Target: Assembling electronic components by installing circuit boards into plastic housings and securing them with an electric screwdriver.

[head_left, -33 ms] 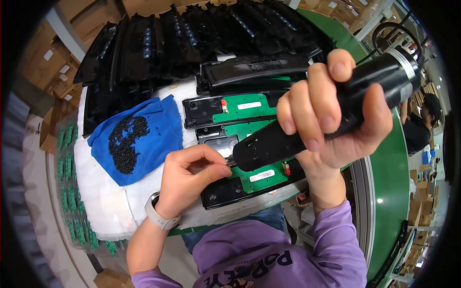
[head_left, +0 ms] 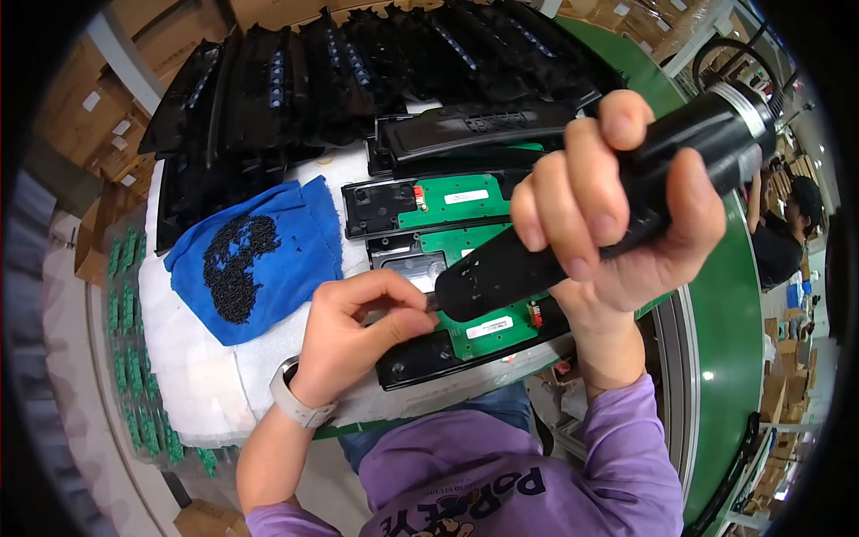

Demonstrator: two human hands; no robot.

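Note:
My right hand (head_left: pixel 617 197) is wrapped round a black electric screwdriver (head_left: pixel 501 276), which slants down to the left. Its narrow end meets the fingertips of my left hand (head_left: pixel 367 318). Thumb and forefinger there are pinched at the metal bit (head_left: pixel 432 302); whatever small piece lies between them is hidden. Below the tool are black plastic housings (head_left: pixel 416 362) with green circuit boards (head_left: pixel 488 333) inside, partly covered by my hands. To the left, a blue cloth (head_left: pixel 300 242) carries a heap of small black screws (head_left: pixel 231 286).
Long black covers (head_left: pixel 358 80) are piled across the far side of the table. White foam sheeting (head_left: pixel 192 385) lies under the cloth. Several green boards (head_left: pixel 134 358) lie at the left edge. On the right, beyond the green surface (head_left: pixel 720 358), another person (head_left: pixel 783 237) is visible.
My right hand and the screwdriver's rear end have shifted slightly left. My left fingertips have moved very slightly right, still at the bit.

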